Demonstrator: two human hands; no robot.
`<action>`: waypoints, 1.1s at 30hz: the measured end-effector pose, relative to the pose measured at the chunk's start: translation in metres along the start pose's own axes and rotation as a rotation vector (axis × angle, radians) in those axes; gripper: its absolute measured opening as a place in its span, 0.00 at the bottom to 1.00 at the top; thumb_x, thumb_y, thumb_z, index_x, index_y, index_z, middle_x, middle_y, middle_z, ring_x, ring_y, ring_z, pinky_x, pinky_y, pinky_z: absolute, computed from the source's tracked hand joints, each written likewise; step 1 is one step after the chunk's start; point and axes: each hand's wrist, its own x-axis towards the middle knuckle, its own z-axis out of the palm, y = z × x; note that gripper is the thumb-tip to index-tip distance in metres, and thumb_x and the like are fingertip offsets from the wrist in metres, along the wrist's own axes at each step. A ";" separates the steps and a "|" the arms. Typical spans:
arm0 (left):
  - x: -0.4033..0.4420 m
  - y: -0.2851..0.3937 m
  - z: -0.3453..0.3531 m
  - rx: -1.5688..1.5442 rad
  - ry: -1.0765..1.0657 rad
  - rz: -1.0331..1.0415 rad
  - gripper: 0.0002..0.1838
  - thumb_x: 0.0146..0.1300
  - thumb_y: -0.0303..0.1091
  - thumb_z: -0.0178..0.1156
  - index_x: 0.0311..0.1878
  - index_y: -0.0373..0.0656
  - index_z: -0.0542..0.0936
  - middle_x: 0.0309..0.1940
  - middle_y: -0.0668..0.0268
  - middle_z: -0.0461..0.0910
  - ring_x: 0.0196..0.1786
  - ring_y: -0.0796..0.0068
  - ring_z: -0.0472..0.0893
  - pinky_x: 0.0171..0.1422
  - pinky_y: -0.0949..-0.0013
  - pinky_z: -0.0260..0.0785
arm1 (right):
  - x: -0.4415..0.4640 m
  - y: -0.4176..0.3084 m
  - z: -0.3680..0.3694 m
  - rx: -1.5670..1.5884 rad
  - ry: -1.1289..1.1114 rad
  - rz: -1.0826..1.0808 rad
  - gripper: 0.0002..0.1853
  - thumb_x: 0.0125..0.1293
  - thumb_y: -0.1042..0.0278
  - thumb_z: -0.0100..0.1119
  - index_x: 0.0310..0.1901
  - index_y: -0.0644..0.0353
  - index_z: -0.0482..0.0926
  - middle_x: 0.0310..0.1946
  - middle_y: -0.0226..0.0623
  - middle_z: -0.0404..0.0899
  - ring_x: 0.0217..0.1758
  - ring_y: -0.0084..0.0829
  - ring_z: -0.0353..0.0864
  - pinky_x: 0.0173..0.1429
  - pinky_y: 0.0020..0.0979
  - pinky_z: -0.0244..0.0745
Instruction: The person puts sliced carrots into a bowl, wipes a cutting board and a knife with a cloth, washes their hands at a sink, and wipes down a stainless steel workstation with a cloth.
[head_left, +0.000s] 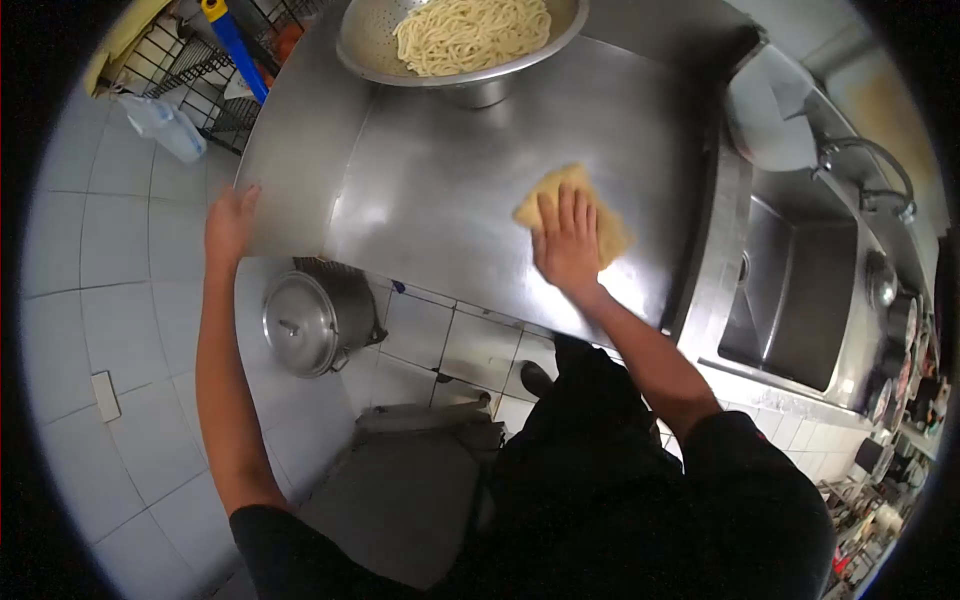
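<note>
My right hand (570,240) presses a yellow cloth (552,186) against the stainless steel counter (440,200), fingers stretched over it. Cloth shows past the fingertips and on both sides of the hand. Far to the left, my left hand (229,228) grips the edge of the upright steel side panel (295,170); part of its fingers is hidden. At the back of the counter is a perforated metal colander (372,40) holding noodles (472,35), raised on a metal base (478,94).
A steel sink (800,290) with a faucet (888,200) is on the right, a whitish container (768,120) behind it. Below the counter stands a lidded metal pot (302,325). A wire rack (215,90) with a blue-handled tool (236,50) is at upper left.
</note>
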 end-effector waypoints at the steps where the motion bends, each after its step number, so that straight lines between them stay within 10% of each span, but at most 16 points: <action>1: 0.001 -0.001 -0.001 -0.007 0.011 0.017 0.22 0.70 0.48 0.56 0.49 0.34 0.80 0.37 0.45 0.82 0.43 0.41 0.81 0.48 0.52 0.72 | 0.035 0.009 0.005 -0.009 0.014 -0.014 0.31 0.71 0.53 0.49 0.73 0.54 0.61 0.76 0.55 0.49 0.78 0.60 0.45 0.78 0.59 0.40; 8: 0.005 0.036 -0.022 -0.037 -0.208 -0.289 0.21 0.72 0.46 0.57 0.51 0.33 0.78 0.38 0.52 0.84 0.42 0.66 0.83 0.48 0.65 0.73 | 0.250 0.089 0.044 -0.225 -0.047 -0.111 0.32 0.74 0.45 0.35 0.75 0.50 0.58 0.77 0.45 0.52 0.79 0.52 0.46 0.79 0.56 0.37; 12: 0.003 0.032 -0.015 -0.122 -0.090 -0.187 0.19 0.72 0.42 0.57 0.47 0.32 0.78 0.33 0.48 0.83 0.35 0.61 0.82 0.45 0.63 0.73 | 0.326 0.133 0.058 0.020 -0.184 -0.189 0.32 0.73 0.44 0.37 0.75 0.47 0.60 0.76 0.44 0.55 0.79 0.52 0.48 0.79 0.56 0.39; 20: 0.003 0.034 -0.011 -0.150 -0.021 -0.110 0.17 0.72 0.41 0.58 0.42 0.31 0.77 0.27 0.54 0.81 0.30 0.68 0.78 0.40 0.65 0.71 | 0.250 0.140 0.018 -0.168 0.129 0.196 0.31 0.71 0.46 0.42 0.72 0.51 0.63 0.73 0.48 0.57 0.77 0.53 0.50 0.79 0.56 0.43; 26: 0.001 0.014 -0.004 -0.151 -0.055 -0.156 0.19 0.72 0.42 0.57 0.50 0.32 0.77 0.22 0.57 0.76 0.24 0.70 0.70 0.33 0.66 0.67 | 0.239 0.300 -0.004 -0.174 0.367 0.380 0.31 0.76 0.47 0.38 0.74 0.54 0.58 0.74 0.49 0.55 0.78 0.50 0.51 0.79 0.51 0.46; 33: 0.003 0.013 -0.005 -0.072 -0.012 -0.048 0.19 0.69 0.45 0.59 0.51 0.37 0.78 0.27 0.48 0.81 0.31 0.45 0.80 0.37 0.52 0.71 | 0.192 0.228 0.015 -0.416 0.195 0.236 0.31 0.77 0.46 0.31 0.76 0.51 0.55 0.74 0.55 0.55 0.76 0.61 0.54 0.79 0.58 0.39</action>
